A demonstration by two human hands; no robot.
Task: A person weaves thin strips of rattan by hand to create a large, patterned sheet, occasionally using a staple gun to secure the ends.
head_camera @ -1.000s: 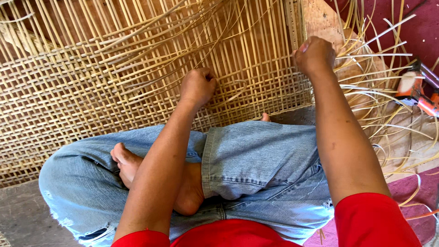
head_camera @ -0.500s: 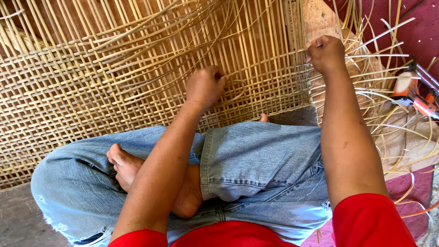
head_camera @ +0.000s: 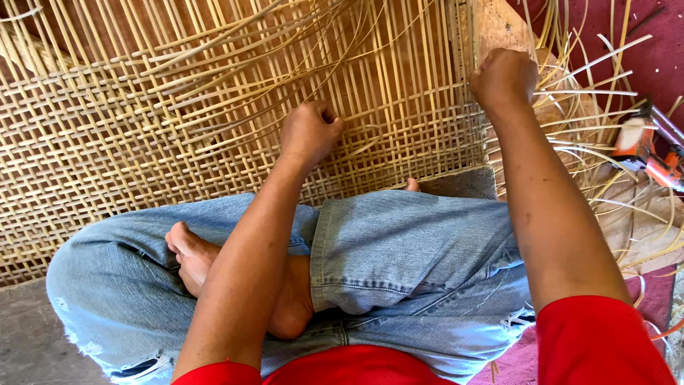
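I see my left hand (head_camera: 310, 132) curled into a fist on the woven cane mat (head_camera: 107, 135), fingers together on a strand. My right hand (head_camera: 503, 75) is fisted at the mat's right edge, gripping loose cane strips (head_camera: 591, 93).

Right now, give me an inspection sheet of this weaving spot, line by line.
Surface: grey floor, dark red mat at right.
Job's things: woven cane panel, open lattice; loose cane strips fan across its top.
Clutter: stray strips and an orange tool at right.
Hands: left hand fisted on the weave; right hand fisted at the panel's wooden edge.
Cables: nothing seen.
Surroundings: crossed legs in jeans, bare foot.
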